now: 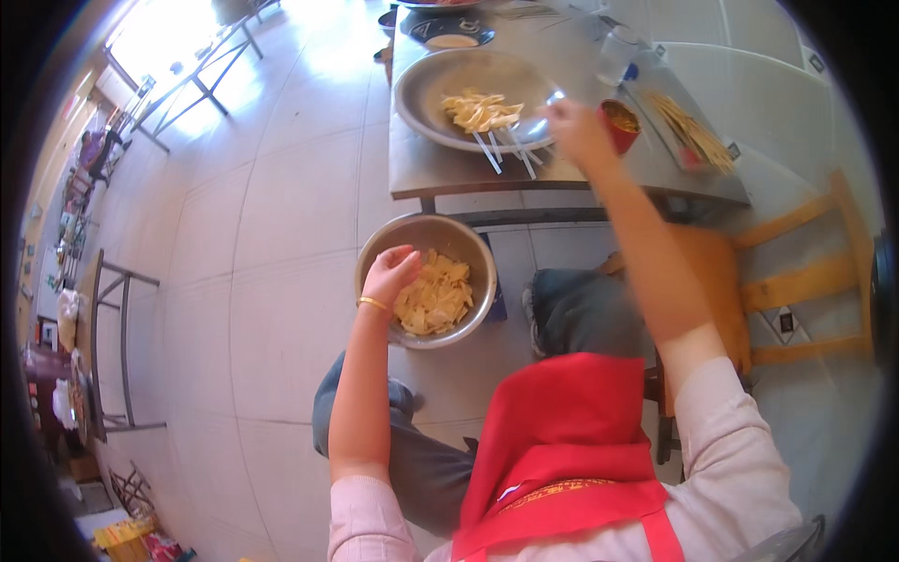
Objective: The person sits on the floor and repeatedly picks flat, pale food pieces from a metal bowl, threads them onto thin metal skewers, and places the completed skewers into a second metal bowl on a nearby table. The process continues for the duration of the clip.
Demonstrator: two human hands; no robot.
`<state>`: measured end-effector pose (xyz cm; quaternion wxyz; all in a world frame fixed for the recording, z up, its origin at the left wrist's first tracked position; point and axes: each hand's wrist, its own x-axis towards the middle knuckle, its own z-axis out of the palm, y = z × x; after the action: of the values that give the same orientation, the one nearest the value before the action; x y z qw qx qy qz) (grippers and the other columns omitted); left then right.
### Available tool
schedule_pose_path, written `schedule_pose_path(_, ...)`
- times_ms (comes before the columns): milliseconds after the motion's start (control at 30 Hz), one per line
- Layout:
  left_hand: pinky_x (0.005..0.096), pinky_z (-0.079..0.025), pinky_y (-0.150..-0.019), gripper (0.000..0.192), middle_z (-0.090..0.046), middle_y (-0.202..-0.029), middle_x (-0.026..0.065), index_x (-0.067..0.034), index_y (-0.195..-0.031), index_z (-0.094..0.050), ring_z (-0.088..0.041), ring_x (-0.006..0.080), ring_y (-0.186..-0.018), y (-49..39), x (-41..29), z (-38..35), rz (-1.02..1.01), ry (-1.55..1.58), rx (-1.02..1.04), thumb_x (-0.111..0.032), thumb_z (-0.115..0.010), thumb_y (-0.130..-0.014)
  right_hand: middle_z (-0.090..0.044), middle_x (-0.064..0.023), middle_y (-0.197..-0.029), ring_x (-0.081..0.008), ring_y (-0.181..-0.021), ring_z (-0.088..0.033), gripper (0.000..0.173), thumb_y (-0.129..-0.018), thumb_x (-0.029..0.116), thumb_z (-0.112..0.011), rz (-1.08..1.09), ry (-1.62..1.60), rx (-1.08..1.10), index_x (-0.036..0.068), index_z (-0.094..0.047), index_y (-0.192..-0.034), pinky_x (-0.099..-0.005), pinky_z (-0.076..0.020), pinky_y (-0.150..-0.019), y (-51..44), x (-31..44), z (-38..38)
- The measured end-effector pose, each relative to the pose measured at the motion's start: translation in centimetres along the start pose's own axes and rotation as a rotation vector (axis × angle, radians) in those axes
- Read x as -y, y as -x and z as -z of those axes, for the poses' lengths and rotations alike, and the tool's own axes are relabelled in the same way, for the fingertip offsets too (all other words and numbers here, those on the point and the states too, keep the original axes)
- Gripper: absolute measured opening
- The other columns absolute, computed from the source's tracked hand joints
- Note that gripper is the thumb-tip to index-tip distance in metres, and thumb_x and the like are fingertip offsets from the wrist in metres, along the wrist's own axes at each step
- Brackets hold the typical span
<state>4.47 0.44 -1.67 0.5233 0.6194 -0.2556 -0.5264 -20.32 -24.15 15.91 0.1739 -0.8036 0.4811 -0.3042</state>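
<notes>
My left hand (393,272) is over the near left part of a metal bowl (486,298), thumb and fingers drawn together. Whether it pinches anything is hidden. Pale yellow flat strips of food (437,298), perhaps bean curd sheet, lie in that bowl. My right hand (577,132) is blurred at the right rim of a wider metal basin (421,98) on the table. I cannot make out anything in its fingers. Bunched yellow strips (481,111) rest in the basin, with several pale sticks (523,158) reaching from them over its near rim.
On the metal-topped table (435,175) stand a red cup (621,128), a clear plastic cup (618,56), a dark patterned bowl (453,31) and a bundle of thin wooden skewers (692,130). A wooden chair (801,288) is at my right. My red apron (562,435) covers my lap.
</notes>
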Motion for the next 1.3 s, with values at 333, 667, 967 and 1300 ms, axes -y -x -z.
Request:
schedule_pose_path(333, 0.0317, -0.055, -0.081, 0.045, -0.067, -0.112, 0.0125, 0.002, -0.122, -0.058, -0.065, 0.0207, -0.1, -4.4, 3.8, 1.7, -0.02, -0.572, -0.306, -0.02, -0.07, -0.085, -0.067, -0.0253, -0.106, -0.0401, -0.1, -0.065, 0.037, -0.086, 0.031, -0.061, -0.297, 0.515, 0.155, -0.002, -0.067, -0.103, -0.0481, -0.0505, -0.085, -1.4, -19.1, -0.5)
schedule_pose_path(667, 0.0426, -0.054, -0.088, 0.022, -0.065, -0.112, 0.0131, -0.009, -0.106, -0.067, -0.061, 0.0298, -0.108, -4.4, 7.5, 0.1, -0.042, -1.445, -0.237, -0.014, -0.049, -0.095, -0.068, -0.0258, -0.096, -0.0373, -0.091, -0.068, 0.042, -0.078, 0.031, -0.064, -0.378, 0.448, 0.373, -0.006, -0.069, -0.099, -0.044, -0.0506, -0.08, -2.9, -17.2, 0.7)
schedule_pose_path(967, 0.0422, -0.053, -0.089, 0.02, -0.068, -0.108, 0.0139, -0.01, -0.105, -0.069, -0.063, 0.0313, -0.105, -5.1, 8.1, -0.2, -0.021, -1.402, -0.221, -0.02, -0.06, -0.089, -0.069, -0.0199, -0.089, -0.0332, -0.088, -0.067, 0.033, -0.085, 0.025, -0.062, -0.118, 0.159, 0.008, -0.001, -0.065, -0.105, -0.0405, -0.0508, -0.079, 0.4, -17.6, 1.8)
schedule_pose_path(1300, 0.0286, -0.057, -0.079, 0.024, -0.069, -0.107, 0.0144, 0.001, -0.112, -0.057, -0.068, 0.0189, -0.094, -2.9, 3.7, -0.3, 0.034, -0.033, -0.186, -0.007, -0.064, -0.09, -0.048, 0.0042, -0.068, -0.0035, -0.06, -0.043, 0.025, -0.098, 0.024, -0.059, -0.317, -0.48, -0.169, 0.002, -0.064, -0.107, -0.0201, -0.0366, -0.054, 13.4, -7.9, 2.3)
